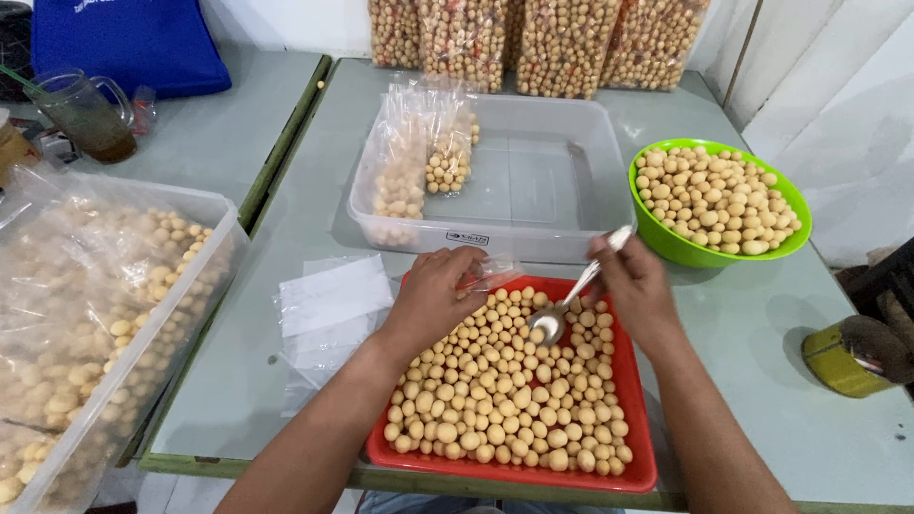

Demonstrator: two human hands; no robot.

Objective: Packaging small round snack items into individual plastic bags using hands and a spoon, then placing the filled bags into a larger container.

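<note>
We work at a pale grey-green table [762,333] with a darker green edge; a second table of the same finish abuts it beyond our left hand, and white walls close the far side and the right.

Our left hand [433,300] rests over the far left corner of the shallow red plastic tray [640,447], its fingers pinched on a small clear plastic bag [495,271]. Our right hand [633,286] is clenched on the handle of a metal spoon [569,303]; the bowl of the spoon lies among the small round tan snack balls [505,390] that fill the tray, just beside the left fingers.

Directly beyond both hands stands a clear rectangular plastic tub [562,162] with a small white label on its near wall. In its left part lie filled clear packets of the balls [419,162]. Beyond the right fingers sits a round green plastic bowl [666,243] heaped with the same balls. Left of the left fingers lies a stack of empty clear bags [328,305].

At the far table edge, four large clear sacks of the balls [533,38] lean against the wall. Far left, a large clear bin lined with plastic [105,324] holds more. Near it stand a glass mug of dark liquid [86,114] and a blue cloth bag [129,43].
</note>
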